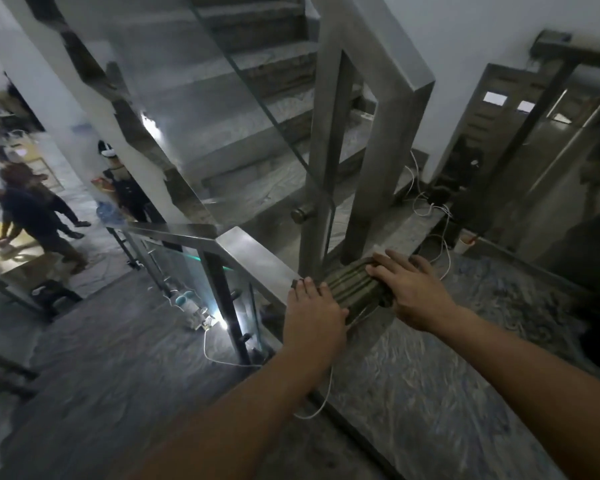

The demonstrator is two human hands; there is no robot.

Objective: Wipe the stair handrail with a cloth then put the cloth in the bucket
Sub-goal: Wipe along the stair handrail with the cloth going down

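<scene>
A dark striped cloth (352, 289) lies spread over the flat steel handrail (253, 256) near its corner post. My left hand (314, 315) rests on the rail at the cloth's left edge, fingers flat and together, touching the cloth. My right hand (413, 289) presses flat on the cloth's right part, fingers spread. Neither hand is closed around the cloth. No bucket can be made out for certain; a small white container (466, 242) stands on the floor at the right.
Glass panels hang below the rail (187, 278). Stairs (257, 109) rise behind the upright steel posts (321, 161). White cables (437, 216) trail over the landing floor. People stand and bend on the lower floor (39, 216) at the left. Plastic sheeting covers the floor.
</scene>
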